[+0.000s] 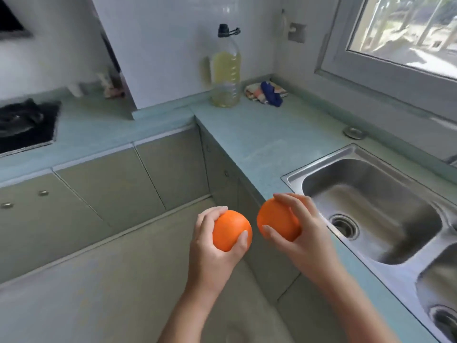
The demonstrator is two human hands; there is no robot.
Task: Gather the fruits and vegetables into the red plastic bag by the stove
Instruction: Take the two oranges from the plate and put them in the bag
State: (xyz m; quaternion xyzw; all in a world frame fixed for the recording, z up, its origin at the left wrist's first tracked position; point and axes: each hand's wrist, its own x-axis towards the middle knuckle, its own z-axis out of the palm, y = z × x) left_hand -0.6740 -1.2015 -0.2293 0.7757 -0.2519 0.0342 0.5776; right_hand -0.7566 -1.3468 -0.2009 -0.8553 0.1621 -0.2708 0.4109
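I hold two oranges side by side over the floor, in front of the counter corner. My left hand (210, 251) is shut on one orange (231, 230). My right hand (309, 233) is shut on the other orange (275, 220), just left of the sink's front edge. The two fruits are a small gap apart and do not touch. The black stove (24, 125) lies at the far left on the counter. No red plastic bag shows in this view.
A pale blue L-shaped counter (259, 139) runs from the stove to a steel double sink (371, 206) on the right. A large bottle of yellow oil (226, 73) and a crumpled cloth (267, 92) stand in the corner. Cabinet doors (111, 189) line the space below.
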